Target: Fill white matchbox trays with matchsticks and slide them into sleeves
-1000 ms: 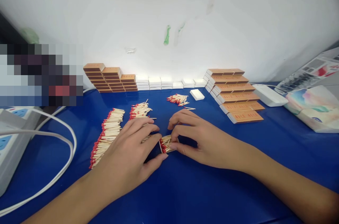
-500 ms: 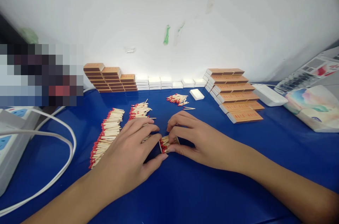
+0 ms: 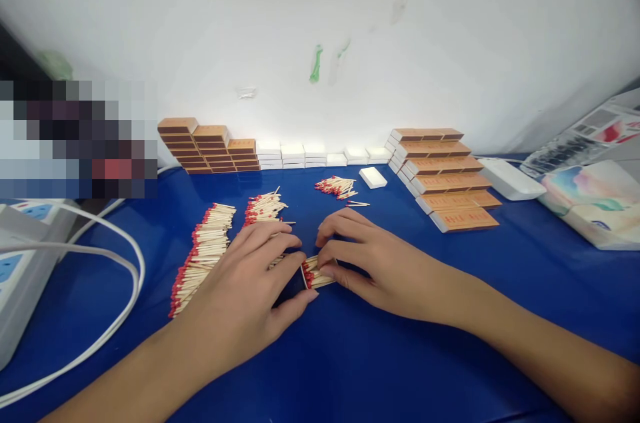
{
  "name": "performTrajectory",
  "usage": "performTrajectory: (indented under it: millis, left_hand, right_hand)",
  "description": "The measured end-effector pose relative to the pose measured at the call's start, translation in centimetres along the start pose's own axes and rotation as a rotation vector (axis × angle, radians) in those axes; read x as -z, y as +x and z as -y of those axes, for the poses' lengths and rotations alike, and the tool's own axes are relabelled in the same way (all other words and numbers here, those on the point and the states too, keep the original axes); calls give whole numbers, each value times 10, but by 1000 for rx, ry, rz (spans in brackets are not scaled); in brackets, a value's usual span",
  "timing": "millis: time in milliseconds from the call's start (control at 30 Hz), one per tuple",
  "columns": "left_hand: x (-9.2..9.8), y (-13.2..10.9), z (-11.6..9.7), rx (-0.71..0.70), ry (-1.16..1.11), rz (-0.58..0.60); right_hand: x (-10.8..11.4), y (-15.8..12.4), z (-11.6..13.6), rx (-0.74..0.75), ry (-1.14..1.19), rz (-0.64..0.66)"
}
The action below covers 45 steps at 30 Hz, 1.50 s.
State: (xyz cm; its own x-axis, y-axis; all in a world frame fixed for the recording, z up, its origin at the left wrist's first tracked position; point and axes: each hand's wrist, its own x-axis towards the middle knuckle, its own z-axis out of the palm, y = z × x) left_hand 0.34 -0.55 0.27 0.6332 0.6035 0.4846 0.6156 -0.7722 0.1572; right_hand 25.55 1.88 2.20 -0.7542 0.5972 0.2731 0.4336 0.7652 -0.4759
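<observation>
Left hand (image 3: pixel 245 290) and right hand (image 3: pixel 375 263) meet at the centre of the smooth blue tabletop (image 3: pixel 350 356). Both pinch a small card matchbox tray (image 3: pixel 303 272) lying flat, packed with thin pale matchsticks (image 3: pixel 320 275), red heads leftward. Loose matches (image 3: pixel 203 256) lie in a long row nearby on the left. Tan rectangular boxes (image 3: pixel 450 180) are stacked stepwise far right.

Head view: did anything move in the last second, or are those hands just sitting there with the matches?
Barely. The right hand nudged its fingertips slightly along the bundle of matches and back, keeping its grip. The left hand stayed on the bundle's red-tipped end. Nothing was taken up or let go; the loose matches and stacked matchboxes lie as before.
</observation>
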Motion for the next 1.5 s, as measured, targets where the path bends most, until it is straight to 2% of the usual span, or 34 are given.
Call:
performTrajectory:
  millis: [400,633,933,1033,1133,1233,1300,1500]
  left_hand:
    - [-1,0,1,-5,10,1]
    - [0,1,0,-4,6,-4]
    - [0,0,1,-1,7,6]
    - [0,-1,1,-5,18,12]
    - [0,-2,1,-8,21,5]
    - [0,-2,3,-5,17,-7]
    - [0,-2,3,0,21,-7]
    - [0,0,3,-1,23,-6]
  right_hand:
    - [-3,0,-2,-25,-68,-68]
    - [-1,0,-1,13,-29,-45]
    - [0,0,-4,0,-59,-78]
    - [13,-2,-21,-58,-129,-178]
    - [30,-8,-53,-203,-286,-316]
    - [43,-15,-83,-278,-391,-248]
    - [45,-17,-91,-317,-383,-188]
    - [34,-14,-86,-345,-286,-112]
